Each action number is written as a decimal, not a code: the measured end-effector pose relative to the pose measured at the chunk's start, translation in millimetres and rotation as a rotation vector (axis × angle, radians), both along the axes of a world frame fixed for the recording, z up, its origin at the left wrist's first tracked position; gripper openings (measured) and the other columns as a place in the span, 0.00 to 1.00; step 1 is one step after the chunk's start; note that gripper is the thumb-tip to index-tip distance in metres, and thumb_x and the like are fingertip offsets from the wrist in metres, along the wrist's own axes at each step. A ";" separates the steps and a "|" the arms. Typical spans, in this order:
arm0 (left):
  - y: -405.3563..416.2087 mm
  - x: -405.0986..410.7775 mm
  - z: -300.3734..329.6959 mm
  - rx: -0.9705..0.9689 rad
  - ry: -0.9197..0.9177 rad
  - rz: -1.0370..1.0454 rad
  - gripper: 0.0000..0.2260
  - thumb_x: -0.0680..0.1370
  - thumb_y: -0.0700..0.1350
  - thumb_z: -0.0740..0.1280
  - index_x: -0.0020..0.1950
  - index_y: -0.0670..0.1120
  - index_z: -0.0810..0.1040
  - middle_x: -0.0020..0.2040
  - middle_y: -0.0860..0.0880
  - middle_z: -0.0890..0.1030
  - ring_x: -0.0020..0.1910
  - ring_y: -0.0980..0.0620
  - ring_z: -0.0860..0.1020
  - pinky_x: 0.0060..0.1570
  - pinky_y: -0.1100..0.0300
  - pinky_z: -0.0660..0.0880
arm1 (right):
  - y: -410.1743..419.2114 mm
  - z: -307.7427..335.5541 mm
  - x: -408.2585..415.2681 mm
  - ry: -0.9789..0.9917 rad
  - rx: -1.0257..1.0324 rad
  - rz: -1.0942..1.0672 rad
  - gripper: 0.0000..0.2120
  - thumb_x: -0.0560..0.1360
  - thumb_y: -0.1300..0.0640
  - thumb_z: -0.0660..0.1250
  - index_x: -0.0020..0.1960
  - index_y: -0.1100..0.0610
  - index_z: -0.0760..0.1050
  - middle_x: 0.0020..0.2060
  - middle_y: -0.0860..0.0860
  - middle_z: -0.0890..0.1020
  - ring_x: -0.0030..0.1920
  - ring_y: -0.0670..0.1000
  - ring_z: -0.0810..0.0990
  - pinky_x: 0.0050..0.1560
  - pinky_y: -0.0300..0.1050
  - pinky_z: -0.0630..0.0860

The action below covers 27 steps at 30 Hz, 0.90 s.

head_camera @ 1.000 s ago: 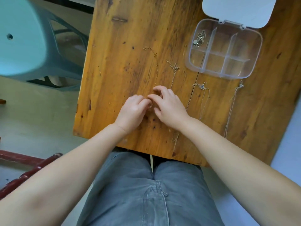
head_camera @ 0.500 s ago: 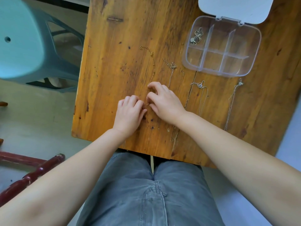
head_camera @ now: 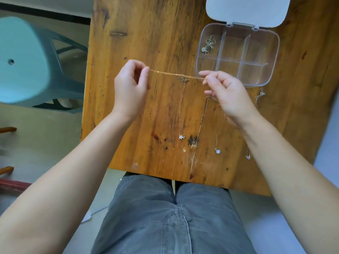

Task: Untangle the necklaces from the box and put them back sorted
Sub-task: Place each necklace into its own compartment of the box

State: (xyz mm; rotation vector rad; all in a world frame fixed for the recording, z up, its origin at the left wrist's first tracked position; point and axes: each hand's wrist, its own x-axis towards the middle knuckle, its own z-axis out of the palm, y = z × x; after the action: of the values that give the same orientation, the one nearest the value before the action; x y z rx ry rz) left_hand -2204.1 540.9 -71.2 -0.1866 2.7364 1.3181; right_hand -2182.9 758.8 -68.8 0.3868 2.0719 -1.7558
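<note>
My left hand (head_camera: 131, 88) and my right hand (head_camera: 226, 96) each pinch an end of a thin gold necklace (head_camera: 165, 72), stretched taut above the wooden table (head_camera: 146, 37). Under it lies another necklace (head_camera: 181, 107) with a small white pendant. Two more chains with pendants (head_camera: 218, 150) (head_camera: 248, 157) lie to the right, partly hidden by my right forearm. The clear compartment box (head_camera: 271, 57) stands open at the back right, with a tangle of chains (head_camera: 209, 45) in its top-left compartment. Its white lid (head_camera: 245, 10) is folded back.
A teal plastic stool (head_camera: 27, 61) stands on the floor to the left of the table. The table's near edge runs just above my grey-trousered knees (head_camera: 172, 217). A dark crack (head_camera: 200, 125) runs along the tabletop.
Both hands left the tabletop, rose and moved apart, lifting the gold necklace and pulling it straight between them. The camera view shifted closer.
</note>
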 end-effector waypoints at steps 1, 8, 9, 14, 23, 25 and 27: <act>15.2 -7.2 1.4 0.033 -0.003 -0.041 0.04 0.79 0.41 0.61 0.44 0.45 0.72 0.37 0.45 0.76 0.36 0.46 0.78 0.41 0.55 0.74 | 12.2 6.7 -6.4 -0.026 -0.111 -0.098 0.12 0.80 0.60 0.59 0.40 0.52 0.74 0.55 0.49 0.79 0.56 0.46 0.77 0.58 0.46 0.75; 142.6 -64.0 -8.5 0.236 -0.036 -0.189 0.05 0.79 0.40 0.62 0.47 0.41 0.75 0.41 0.44 0.80 0.39 0.51 0.80 0.40 0.62 0.79 | 64.5 2.7 -64.1 -0.054 -0.367 -0.534 0.07 0.81 0.61 0.56 0.49 0.60 0.72 0.52 0.59 0.81 0.54 0.55 0.82 0.58 0.49 0.78; 154.6 -70.5 -11.7 0.234 -0.055 -0.187 0.06 0.79 0.40 0.62 0.48 0.39 0.76 0.44 0.42 0.81 0.41 0.51 0.80 0.42 0.60 0.80 | 64.9 -3.5 -72.1 -0.073 -0.338 -0.509 0.07 0.81 0.62 0.56 0.50 0.61 0.72 0.51 0.59 0.80 0.53 0.55 0.82 0.57 0.49 0.79; 165.3 -76.7 -20.7 0.148 -0.137 -0.240 0.10 0.80 0.40 0.59 0.55 0.38 0.77 0.51 0.42 0.82 0.49 0.52 0.81 0.48 0.59 0.80 | 61.3 -24.3 -78.4 -0.110 -0.111 -0.323 0.09 0.80 0.63 0.57 0.57 0.61 0.73 0.54 0.56 0.80 0.56 0.52 0.80 0.55 0.49 0.80; 123.0 19.2 -45.2 -0.278 -0.023 -0.644 0.14 0.78 0.43 0.63 0.62 0.41 0.74 0.57 0.42 0.78 0.57 0.44 0.74 0.54 0.51 0.72 | 53.8 -36.9 69.9 -0.196 0.301 -0.200 0.09 0.79 0.64 0.58 0.54 0.57 0.74 0.50 0.54 0.81 0.45 0.49 0.80 0.46 0.42 0.78; 123.9 28.3 -60.8 -0.441 -0.042 -0.707 0.18 0.77 0.44 0.64 0.66 0.42 0.70 0.62 0.41 0.73 0.61 0.41 0.69 0.56 0.48 0.69 | 44.2 -44.1 95.3 -0.215 0.383 -0.180 0.10 0.79 0.62 0.59 0.58 0.57 0.74 0.54 0.52 0.80 0.49 0.46 0.78 0.46 0.32 0.74; 127.1 26.2 -65.7 -0.485 0.030 -0.743 0.12 0.78 0.44 0.62 0.60 0.42 0.73 0.60 0.41 0.73 0.59 0.40 0.69 0.54 0.48 0.67 | 37.2 -47.4 101.0 -0.173 0.458 -0.187 0.11 0.79 0.61 0.59 0.60 0.56 0.73 0.56 0.51 0.78 0.47 0.43 0.75 0.42 0.24 0.69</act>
State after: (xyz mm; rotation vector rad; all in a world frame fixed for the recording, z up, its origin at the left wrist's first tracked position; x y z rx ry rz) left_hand -2177.8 668.0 -136.9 0.7440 2.6536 0.4622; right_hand -2081.9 796.0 -116.2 0.8560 2.3569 -1.2674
